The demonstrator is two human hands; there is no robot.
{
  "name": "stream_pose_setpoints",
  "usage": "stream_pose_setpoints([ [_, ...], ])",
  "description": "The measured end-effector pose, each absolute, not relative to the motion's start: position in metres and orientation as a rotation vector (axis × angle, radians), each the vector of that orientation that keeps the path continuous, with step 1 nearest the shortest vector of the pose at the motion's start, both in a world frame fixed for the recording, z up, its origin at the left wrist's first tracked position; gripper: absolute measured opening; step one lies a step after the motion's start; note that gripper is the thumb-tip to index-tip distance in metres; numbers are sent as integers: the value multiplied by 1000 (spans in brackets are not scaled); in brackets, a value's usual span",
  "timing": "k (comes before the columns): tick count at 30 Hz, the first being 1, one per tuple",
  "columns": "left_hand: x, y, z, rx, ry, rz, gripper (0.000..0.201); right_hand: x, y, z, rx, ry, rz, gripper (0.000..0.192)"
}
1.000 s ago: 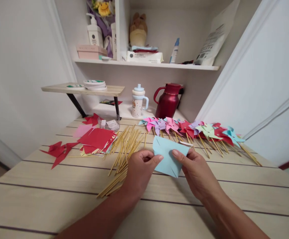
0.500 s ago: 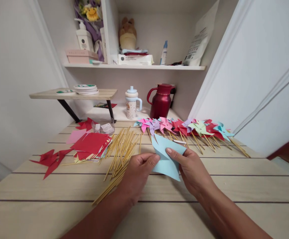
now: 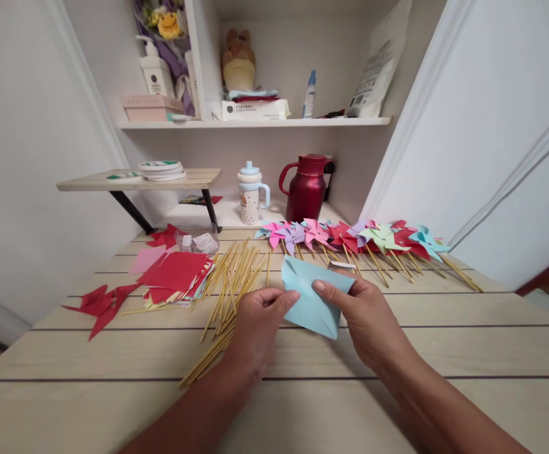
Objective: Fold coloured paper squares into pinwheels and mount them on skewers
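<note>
A light blue folded paper square is held just above the wooden table between both hands. My left hand pinches its left edge with the fingertips. My right hand grips its right side, thumb lying across the top. Left of my left hand lies a loose heap of thin bamboo sticks. Behind the paper runs a row of finished paper pinwheels on sticks, in pink, purple, red, green and blue.
A stack of red paper squares and red cut pieces lie at the left. A small plastic packet sits behind them. A red jug, a lidded cup, a low side shelf and a wall shelf stand at the back.
The blue paper has turned slightly in my hands and sits a little lower. The view has shifted so things appear further left and lower.
</note>
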State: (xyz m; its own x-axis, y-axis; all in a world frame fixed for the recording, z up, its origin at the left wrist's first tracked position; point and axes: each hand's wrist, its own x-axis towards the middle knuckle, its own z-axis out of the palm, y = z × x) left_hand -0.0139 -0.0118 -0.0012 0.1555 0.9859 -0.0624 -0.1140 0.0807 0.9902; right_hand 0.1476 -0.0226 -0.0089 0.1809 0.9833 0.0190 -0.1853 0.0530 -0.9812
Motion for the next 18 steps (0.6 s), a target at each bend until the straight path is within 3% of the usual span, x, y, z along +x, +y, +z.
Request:
stream_pose_setpoints([
  [18,-9,-11,-8,1291,1168,1286,32,144,-27,-8,-1152,-1034,1060,32],
])
